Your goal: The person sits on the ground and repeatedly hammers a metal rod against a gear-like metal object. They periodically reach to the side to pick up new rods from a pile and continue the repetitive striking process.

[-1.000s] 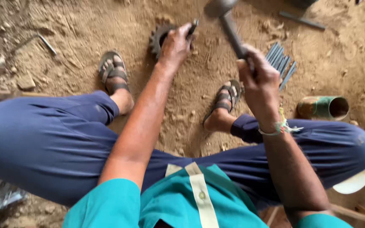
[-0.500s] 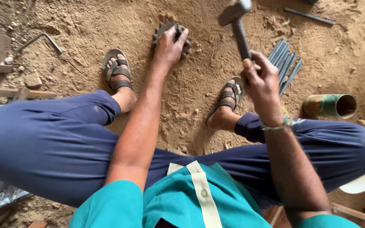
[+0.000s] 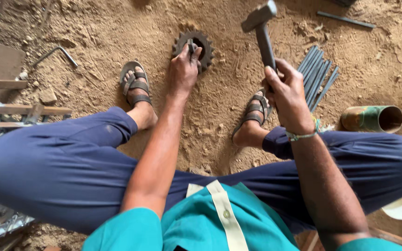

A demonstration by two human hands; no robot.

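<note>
I'm gripping the hammer [image 3: 260,28] in my right hand [image 3: 287,95], left hand [image 3: 183,69] pinching a punch [image 3: 191,46] on the sprocket [image 3: 194,45] (I'm judging square blows best).

The person wore navy trousers [image 3: 61,162], a teal shirt [image 3: 210,223], strapped sandals [image 3: 136,86], and a wristband [image 3: 303,135] behind the right hand [image 3: 287,95].

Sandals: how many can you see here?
2. One sandal is on the foot left of the left hand; the other sandal is below the right hand holding the hammer.
</note>
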